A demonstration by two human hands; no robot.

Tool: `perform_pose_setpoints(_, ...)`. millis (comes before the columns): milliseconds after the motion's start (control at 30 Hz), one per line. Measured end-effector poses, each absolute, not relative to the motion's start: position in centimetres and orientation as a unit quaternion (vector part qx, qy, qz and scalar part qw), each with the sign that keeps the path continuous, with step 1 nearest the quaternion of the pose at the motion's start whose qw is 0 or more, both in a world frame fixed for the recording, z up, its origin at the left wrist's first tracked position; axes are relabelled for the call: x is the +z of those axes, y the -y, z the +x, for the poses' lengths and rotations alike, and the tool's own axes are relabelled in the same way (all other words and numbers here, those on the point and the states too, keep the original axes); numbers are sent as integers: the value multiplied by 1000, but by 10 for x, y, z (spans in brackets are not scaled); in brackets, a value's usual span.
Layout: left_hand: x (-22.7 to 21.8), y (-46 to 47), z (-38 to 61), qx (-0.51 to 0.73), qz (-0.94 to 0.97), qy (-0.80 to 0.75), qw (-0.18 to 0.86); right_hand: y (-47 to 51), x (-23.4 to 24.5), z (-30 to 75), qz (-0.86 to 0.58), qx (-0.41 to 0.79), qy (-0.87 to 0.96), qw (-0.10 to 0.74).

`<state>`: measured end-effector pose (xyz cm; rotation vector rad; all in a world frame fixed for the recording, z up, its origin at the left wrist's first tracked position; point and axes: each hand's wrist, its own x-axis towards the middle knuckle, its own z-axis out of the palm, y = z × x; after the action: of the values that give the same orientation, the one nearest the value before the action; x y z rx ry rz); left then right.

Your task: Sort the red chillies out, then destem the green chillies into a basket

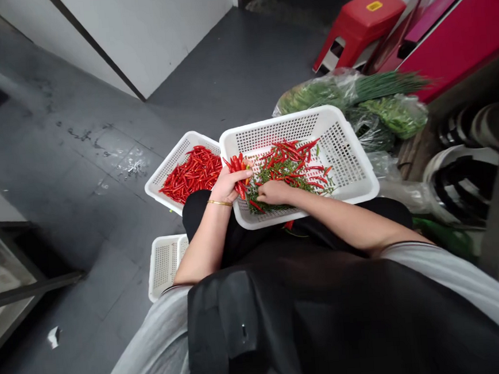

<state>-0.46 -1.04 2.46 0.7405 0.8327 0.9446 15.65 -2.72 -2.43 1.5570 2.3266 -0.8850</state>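
Observation:
My left hand [228,184] is closed around a bunch of red chilies [238,166], whose tips poke out past the fingers at the near left corner of a white plastic basket [354,167]. That basket rests on my lap. Inside it lie loose red chilies [292,151] and a heap of green stems [276,173]. Over the stems my right hand [273,193] has its fingers pinched together, and what they hold, if anything, is hidden. Left of the lap basket, a second white basket [156,185] carries a pile of red chilies [193,173].
A smaller white basket [163,266] stands on the floor at my left. Bagged green vegetables [324,93] lie beyond the lap basket, near a red stool [361,19]. Shelving with bowls [456,182] runs along my right. A white scrap [53,337] is on the grey floor.

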Motion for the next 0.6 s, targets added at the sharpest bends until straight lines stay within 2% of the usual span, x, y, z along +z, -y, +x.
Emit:
perform_pose_setpoints(67, 20, 9, -9, 444, 316, -385, 745, 30, -37, 130, 488, -280, -812, 158)
perform_pose_setpoints(200, 13, 10, -12, 458, 286, -414, 733, 21, -49, 120, 515, -291, -794, 144)
perform_pose_setpoints(267, 9, 11, -10, 457, 284, -439, 719, 11, -46, 139, 550, -380, -741, 62)
perform_pose_setpoints(333, 5, 11, -3, 454, 293, -460, 705, 6, -38, 163, 568, -478, -666, -79)
perform_pose_setpoints(367, 3, 11, 2, 455, 299, -465, 698, 6, -32, 172, 573, -488, -642, -146)
perform_pose_setpoints(400, 1, 9, 7, 458, 307, -467, 692, 8, -27, 179, 579, -462, -643, -193)
perform_pose_setpoints(467, -3, 6, 18, 466, 312, -460, 689, 18, -18, 183, 596, -342, -692, -223)
perform_pose_setpoints(533, -8, 3, 28, 468, 292, -459, 696, 33, -12, 176, 603, -221, -740, -197)
perform_pose_setpoints(600, -13, 2, 36, 457, 254, -472, 710, 45, -10, 167, 601, -158, -766, -164)
